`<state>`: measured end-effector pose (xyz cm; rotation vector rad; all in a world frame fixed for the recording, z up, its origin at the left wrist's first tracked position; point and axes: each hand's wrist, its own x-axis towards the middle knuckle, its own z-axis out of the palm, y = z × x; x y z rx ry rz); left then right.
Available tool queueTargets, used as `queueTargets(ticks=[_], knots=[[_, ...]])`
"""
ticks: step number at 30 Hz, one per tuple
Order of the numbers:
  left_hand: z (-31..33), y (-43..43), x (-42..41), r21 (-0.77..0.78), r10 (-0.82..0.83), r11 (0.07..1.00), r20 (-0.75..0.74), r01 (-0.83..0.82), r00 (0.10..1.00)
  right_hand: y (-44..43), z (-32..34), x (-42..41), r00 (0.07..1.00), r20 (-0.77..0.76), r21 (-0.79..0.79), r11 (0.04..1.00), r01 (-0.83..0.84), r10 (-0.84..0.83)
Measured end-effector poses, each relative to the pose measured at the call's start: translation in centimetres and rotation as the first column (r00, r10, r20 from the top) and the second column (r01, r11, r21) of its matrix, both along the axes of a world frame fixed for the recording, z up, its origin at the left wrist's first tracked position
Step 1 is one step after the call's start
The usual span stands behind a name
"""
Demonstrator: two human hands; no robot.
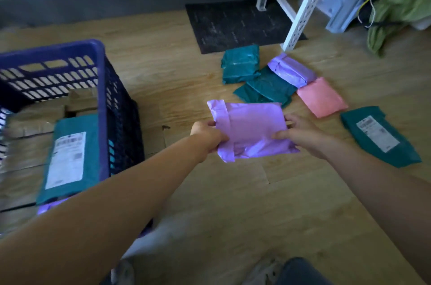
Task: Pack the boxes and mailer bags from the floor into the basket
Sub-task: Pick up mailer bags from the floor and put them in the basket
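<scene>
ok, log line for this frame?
left hand + right hand: grip purple mailer above floor | basket: boxes, teal labelled mailer inside | loose mailers: on floor, unpacked

Dim wooden floor (233, 203), dark mat (233, 25), white metal rack (303, 9), grey wall behind.

No wording can be read anywhere. A white shipping label (66, 160) with blurred barcodes sits on the teal mailer bag (93, 144) inside the blue basket (103, 88). A second such label (377, 133) sits on another teal mailer bag (405, 156) on the floor (233, 203).
</scene>
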<state>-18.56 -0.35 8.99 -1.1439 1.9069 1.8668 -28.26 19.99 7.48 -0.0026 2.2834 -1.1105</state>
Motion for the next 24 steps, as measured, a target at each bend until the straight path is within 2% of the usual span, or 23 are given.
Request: queueTargets(ticks=[5,14,18,24], knots=[[6.3,-3.9,4.6,-0.091,0.048,0.994,-0.093,-0.056,0.994,-5.0,6.6,3.2,0.979,-0.16,0.012,0.992,-0.128,0.128],[15.5,-12.7,13.5,-0.278,0.069,0.953,-0.203,-0.125,0.977,-15.2,14.6,9.4,0.921,-0.269,-0.051,0.951,-0.305,0.282],[17.6,-17.9,17.0,-0.36,0.106,0.915,-0.224,-0.184,0.969,-21.2,16.4,12.2,0.882,-0.335,-0.072,0.924,-0.376,0.332],[17.0,-25.7,19.8,-0.336,0.201,0.899,-0.252,-0.281,0.947,-30.0,16.6,15.0,0.859,-0.39,-0.133,0.903,-0.407,0.33]])
